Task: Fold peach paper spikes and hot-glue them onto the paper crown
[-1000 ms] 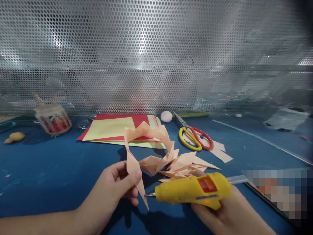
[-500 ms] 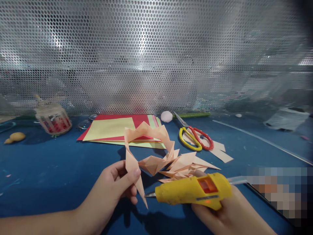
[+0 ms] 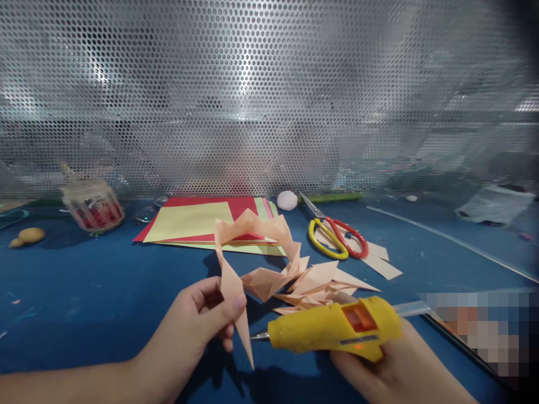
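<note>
My left hand (image 3: 197,322) pinches the lower pointed end of a peach folded-paper ring (image 3: 259,252), holding it upright above the blue table (image 3: 84,292). In my right hand (image 3: 396,367) is a yellow hot-glue gun (image 3: 332,331), gripped from below; its metal nozzle points left and nearly touches the paper's tip. Several loose peach folded pieces (image 3: 324,283) lie on the table just behind the gun.
Red and yellow paper sheets (image 3: 202,221) lie at the back, with yellow-and-red scissors (image 3: 334,235) and paper scraps to their right. A small jar (image 3: 92,205) stands far left. A perforated metal wall (image 3: 269,95) closes the back. A blurred patch covers the lower right.
The paper tip in my left hand has shifted slightly down and right. The glue gun has stayed almost still by it.
</note>
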`<action>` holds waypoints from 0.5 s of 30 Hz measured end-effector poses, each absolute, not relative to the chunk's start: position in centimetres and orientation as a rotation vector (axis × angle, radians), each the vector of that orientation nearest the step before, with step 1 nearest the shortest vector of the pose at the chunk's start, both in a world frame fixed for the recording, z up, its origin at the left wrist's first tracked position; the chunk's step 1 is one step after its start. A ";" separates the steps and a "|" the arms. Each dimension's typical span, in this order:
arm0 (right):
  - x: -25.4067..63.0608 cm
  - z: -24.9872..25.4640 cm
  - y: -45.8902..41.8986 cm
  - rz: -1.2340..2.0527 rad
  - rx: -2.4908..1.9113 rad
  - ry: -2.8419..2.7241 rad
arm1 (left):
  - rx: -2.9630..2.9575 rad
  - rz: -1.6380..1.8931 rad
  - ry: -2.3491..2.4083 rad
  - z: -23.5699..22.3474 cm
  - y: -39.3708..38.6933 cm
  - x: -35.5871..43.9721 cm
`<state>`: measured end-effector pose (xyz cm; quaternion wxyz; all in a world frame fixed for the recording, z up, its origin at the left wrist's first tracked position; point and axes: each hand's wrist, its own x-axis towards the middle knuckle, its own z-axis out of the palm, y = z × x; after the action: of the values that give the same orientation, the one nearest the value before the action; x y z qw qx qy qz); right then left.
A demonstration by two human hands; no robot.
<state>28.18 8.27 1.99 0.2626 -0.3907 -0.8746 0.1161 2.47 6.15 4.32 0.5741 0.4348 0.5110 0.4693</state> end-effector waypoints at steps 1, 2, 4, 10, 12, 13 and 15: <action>28.2 2.0 8.2 0.306 -1.049 -2.367 | 1.022 1.101 1.198 4.3 6.1 2.5; 28.3 1.9 8.2 0.299 -1.045 -2.367 | 1.025 1.104 1.199 4.3 6.1 2.4; 28.3 1.9 8.2 0.299 -1.050 -2.362 | 1.033 1.115 1.196 4.4 6.1 2.4; 27.9 1.9 8.2 0.421 -1.130 -2.296 | 1.034 1.153 1.167 4.6 6.1 2.4; 27.7 2.1 8.1 0.476 -1.139 -2.247 | 1.020 1.156 1.160 4.7 6.1 2.4; 27.6 2.2 8.0 0.512 -1.135 -2.224 | 1.015 1.156 1.159 4.7 6.1 2.4; 27.4 2.5 8.0 0.581 -1.136 -2.168 | 1.009 1.152 1.159 4.9 6.1 2.5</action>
<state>27.36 7.98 2.55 0.3077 -0.4297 -0.8200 0.2198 2.53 6.09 4.90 0.5732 0.4305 0.4944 0.4915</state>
